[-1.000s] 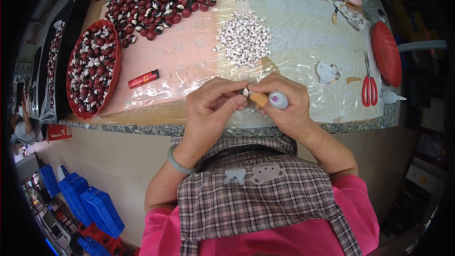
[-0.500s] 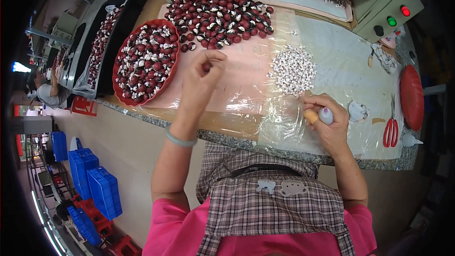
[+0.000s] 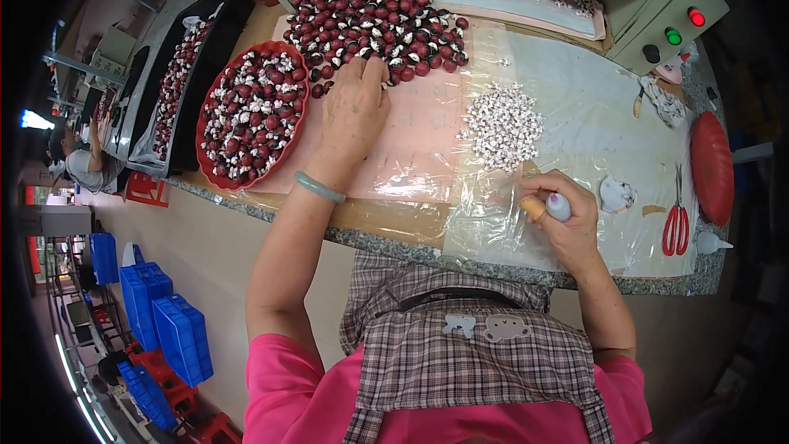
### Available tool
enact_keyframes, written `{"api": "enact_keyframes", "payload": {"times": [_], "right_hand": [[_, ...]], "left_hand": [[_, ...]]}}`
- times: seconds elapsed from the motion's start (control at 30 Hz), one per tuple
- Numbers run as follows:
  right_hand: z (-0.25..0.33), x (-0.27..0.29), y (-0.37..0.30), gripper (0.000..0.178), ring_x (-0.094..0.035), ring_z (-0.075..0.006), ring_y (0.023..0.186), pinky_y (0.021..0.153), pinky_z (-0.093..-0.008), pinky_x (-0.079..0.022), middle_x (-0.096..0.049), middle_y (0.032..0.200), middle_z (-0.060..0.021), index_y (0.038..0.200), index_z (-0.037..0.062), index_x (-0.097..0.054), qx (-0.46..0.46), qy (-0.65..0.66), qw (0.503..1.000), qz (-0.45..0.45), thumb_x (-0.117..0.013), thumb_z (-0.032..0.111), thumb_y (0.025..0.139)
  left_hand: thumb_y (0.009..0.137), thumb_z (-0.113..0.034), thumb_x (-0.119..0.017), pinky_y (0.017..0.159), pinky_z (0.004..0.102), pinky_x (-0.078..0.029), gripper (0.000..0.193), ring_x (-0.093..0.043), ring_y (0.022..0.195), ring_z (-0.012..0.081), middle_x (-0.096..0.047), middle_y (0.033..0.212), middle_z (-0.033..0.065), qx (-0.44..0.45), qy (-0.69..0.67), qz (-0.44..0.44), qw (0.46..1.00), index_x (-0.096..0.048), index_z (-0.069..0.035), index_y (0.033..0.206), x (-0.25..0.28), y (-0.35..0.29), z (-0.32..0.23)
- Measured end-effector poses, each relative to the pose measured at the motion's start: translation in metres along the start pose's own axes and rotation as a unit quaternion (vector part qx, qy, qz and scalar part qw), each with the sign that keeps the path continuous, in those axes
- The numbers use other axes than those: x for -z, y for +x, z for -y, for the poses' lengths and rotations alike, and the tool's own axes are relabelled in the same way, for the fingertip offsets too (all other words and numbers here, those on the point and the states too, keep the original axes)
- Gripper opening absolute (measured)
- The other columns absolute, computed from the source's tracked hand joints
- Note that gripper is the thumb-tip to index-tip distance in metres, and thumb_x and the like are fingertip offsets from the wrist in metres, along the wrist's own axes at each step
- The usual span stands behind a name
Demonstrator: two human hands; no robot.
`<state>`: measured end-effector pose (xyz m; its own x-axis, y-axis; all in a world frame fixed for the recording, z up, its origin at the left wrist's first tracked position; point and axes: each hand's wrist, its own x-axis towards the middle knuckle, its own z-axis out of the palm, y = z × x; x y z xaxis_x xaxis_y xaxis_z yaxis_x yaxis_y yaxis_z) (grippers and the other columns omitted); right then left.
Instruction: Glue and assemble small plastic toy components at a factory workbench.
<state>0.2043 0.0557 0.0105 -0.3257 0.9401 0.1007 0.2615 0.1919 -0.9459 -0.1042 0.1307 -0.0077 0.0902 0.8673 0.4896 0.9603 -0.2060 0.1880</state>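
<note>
Head view, worker seated at a stone-edged surface (image 3: 394, 240) covered w/ clear plastic sheet. Left hand (image 3: 355, 107) stretched fwd, palm down, fingers curled onto the near edge of the loose heap of dark-red pieces (image 3: 382, 12); whether it pinches one cannot be told. Right hand (image 3: 567, 218) rests near the front edge, clenched round a small squeeze bottle (image 3: 558, 206), w/ a tan finger cot (image 3: 532, 208) on the thumb tip. Pile of small white parts (image 3: 503, 122) lies between the two hands, apart from both. Red round tray (image 3: 251, 115) of the same red pieces sits just left of the left hand, its rim near the surface's front-left edge. Open sheet area between heap, white pile and front edge is the free zone for both forearms. Far right: red scissors (image 3: 676, 226), red oval lid (image 3: 712, 166), well apart from the right hand. Control box w/ red/green buttons (image 3: 667, 8) at back right. Blue crates (image 3: 156, 321) on floor, lower left.
</note>
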Motion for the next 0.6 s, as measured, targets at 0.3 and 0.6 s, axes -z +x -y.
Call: {"api": "enact_keyframes", "payload": {"times": [0.3,0.6], "right_hand": [[0.000,0.012,0.001,0.033,-0.056,-0.0104,0.083,0.070,-0.0239,-0.045,-0.058,0.099,-0.0058,0.107,0.0077,-0.038,-0.098,0.161,0.981,0.043,-0.061,0.002,0.084],[-0.005,0.018,-0.005,0.031,-0.058,-0.0121,0.069,0.045,-0.0181,-0.040,-0.051,0.103,-0.0089,0.108,-0.0004,-0.052,-0.050,0.206,0.977,-0.004,-0.064,0.021,0.089]], "left_hand": [[0.089,-0.007,-0.061,0.053,0.0147,-0.033,0.018,-0.043,0.064,0.0014,-0.057,0.084,-0.0038,0.324,-0.695,0.132,0.628,-0.065,-0.001,0.106,0.038,-0.038,-0.053],[0.091,-0.006,-0.060,0.072,0.0176,-0.046,0.024,-0.055,0.081,0.0066,-0.065,0.104,0.0092,0.358,-0.792,0.204,0.451,-0.062,-0.001,0.114,0.037,-0.074,-0.104]]}}
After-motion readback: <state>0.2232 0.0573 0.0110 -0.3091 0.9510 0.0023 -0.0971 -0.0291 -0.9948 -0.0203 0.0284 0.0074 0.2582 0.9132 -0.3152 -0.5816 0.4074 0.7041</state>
